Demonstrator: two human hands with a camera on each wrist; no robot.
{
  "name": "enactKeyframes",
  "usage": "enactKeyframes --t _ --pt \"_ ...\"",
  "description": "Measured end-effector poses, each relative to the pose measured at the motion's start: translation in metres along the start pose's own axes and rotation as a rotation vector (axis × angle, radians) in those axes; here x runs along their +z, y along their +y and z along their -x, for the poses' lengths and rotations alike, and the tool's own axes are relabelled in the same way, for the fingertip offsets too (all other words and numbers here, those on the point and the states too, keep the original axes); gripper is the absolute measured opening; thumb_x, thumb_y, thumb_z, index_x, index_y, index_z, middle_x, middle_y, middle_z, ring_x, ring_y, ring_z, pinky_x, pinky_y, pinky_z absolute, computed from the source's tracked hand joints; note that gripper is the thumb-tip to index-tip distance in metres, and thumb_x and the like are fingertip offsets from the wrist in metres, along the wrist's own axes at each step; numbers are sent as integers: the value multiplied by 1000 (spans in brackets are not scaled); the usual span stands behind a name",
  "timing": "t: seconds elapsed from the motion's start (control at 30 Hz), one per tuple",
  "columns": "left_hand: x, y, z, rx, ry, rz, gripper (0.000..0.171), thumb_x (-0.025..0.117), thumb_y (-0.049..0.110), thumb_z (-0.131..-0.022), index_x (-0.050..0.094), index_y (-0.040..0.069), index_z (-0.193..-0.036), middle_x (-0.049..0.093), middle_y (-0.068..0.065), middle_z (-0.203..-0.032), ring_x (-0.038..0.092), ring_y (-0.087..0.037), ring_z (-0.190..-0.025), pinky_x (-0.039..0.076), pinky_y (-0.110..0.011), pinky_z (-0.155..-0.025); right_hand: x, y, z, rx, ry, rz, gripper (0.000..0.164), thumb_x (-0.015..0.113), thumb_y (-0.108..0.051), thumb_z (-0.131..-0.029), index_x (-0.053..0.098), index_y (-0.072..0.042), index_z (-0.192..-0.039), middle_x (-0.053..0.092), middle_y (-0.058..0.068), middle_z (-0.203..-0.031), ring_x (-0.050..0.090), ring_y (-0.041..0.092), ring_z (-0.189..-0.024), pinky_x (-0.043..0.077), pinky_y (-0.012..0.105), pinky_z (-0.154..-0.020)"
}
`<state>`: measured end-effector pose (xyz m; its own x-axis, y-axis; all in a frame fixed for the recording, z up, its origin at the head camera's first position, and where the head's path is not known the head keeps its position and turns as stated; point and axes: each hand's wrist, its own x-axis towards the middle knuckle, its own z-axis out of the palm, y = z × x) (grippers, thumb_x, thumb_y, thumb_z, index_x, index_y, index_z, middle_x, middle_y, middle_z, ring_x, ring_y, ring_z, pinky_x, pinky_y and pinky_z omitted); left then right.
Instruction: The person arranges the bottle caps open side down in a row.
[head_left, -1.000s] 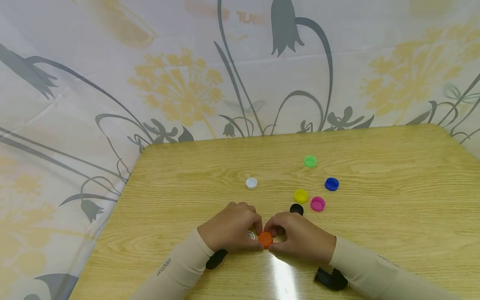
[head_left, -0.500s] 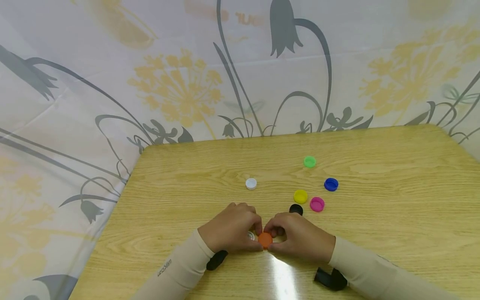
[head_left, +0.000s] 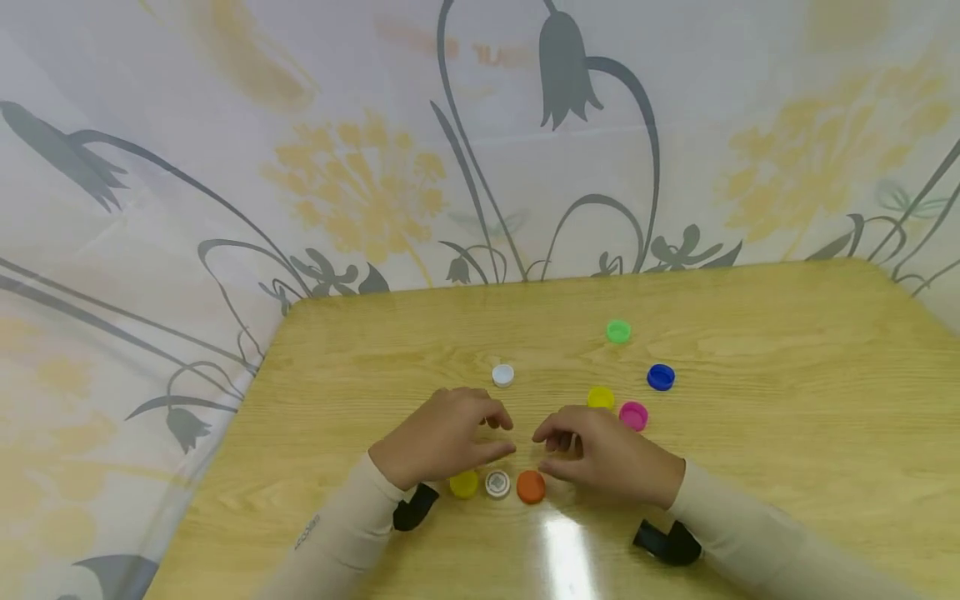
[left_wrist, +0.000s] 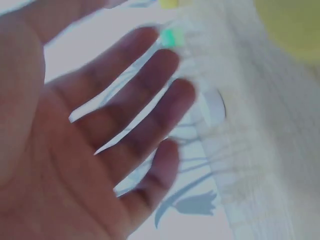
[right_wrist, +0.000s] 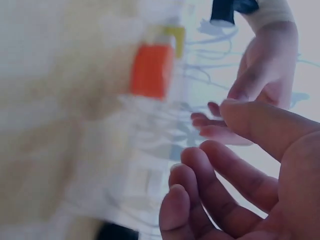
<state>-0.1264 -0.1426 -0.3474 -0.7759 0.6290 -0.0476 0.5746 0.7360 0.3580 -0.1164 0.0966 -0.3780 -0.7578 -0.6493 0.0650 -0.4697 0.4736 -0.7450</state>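
Observation:
An orange bottle cap (head_left: 531, 487) lies at the right end of a short row, with a white cap (head_left: 497, 484) in the middle and a yellow cap (head_left: 464, 484) at the left end. Over the row's far left side hovers my left hand (head_left: 446, 437), fingers loosely bent and nothing between them. My right hand (head_left: 607, 450) is just right of and beyond the orange cap, also holding nothing, its thumb apart from the fingers. Both palms appear bare in the wrist views. The right hand overlaps a second yellow cap (head_left: 601, 397) in the head view.
Farther back on the wooden table (head_left: 360, 350) lie another white cap (head_left: 503, 376), a pink cap (head_left: 633, 416), a blue cap (head_left: 661, 377) and a green cap (head_left: 618, 332). A black object (right_wrist: 117, 232) shows low in the right wrist view. Flower-patterned cloth (head_left: 480, 167) stands behind.
Both hands have let go of the orange cap and drawn up and apart from it. The white and yellow caps beside it have come into sight; the black cap is now hidden in the head view.

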Motion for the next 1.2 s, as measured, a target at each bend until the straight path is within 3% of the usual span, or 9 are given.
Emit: enactKeyframes --t 0.17,0.27,0.53,0.83,1.03,1.2 --pt "-8 -9 -10 -41 116 -20 25 71 31 -94 72 11 -109 73 -1 -99 67 -15 -87 54 -34 -79 -14 0 -17 -27 64 92 19 74 -17 -90 72 -6 -106 69 -6 -92 59 3 -82 54 26 -74" --pt "-9 -14 -20 -77 127 -41 26 72 30 -93 72 10 -109 73 -4 -98 67 -17 -84 55 -35 -76 -21 2 -31 -26 71 146 19 74 -16 -91 72 -5 -106 71 -1 -94 60 6 -83 54 28 -75" --pt "-7 -23 -40 -176 95 -137 34 71 29 -93 69 9 -120 73 -6 -106 70 -19 -92 56 -37 -77 -31 11 -64 66 10 228 24 72 -17 -92 72 -4 -112 71 4 -99 63 14 -87 54 33 -79" --pt "-4 -28 -56 -238 45 -179 41 72 31 -93 66 9 -127 73 -7 -109 70 -20 -94 57 -38 -78 -34 18 -89 65 -42 288 28 72 -16 -92 71 0 -116 73 12 -107 69 23 -96 56 39 -85" --pt "-2 -32 -62 -246 30 -165 38 74 29 -91 69 7 -122 73 -5 -97 68 -19 -85 56 -39 -74 -31 21 -100 111 -85 295 29 70 -16 -93 70 -1 -118 73 11 -108 68 22 -96 55 39 -86" --pt "-2 -33 -64 -242 28 -146 34 75 27 -91 71 6 -117 72 -5 -93 65 -18 -81 55 -39 -72 -28 22 -108 102 -114 303 27 70 -11 -92 71 1 -116 73 10 -100 64 16 -84 55 36 -82"
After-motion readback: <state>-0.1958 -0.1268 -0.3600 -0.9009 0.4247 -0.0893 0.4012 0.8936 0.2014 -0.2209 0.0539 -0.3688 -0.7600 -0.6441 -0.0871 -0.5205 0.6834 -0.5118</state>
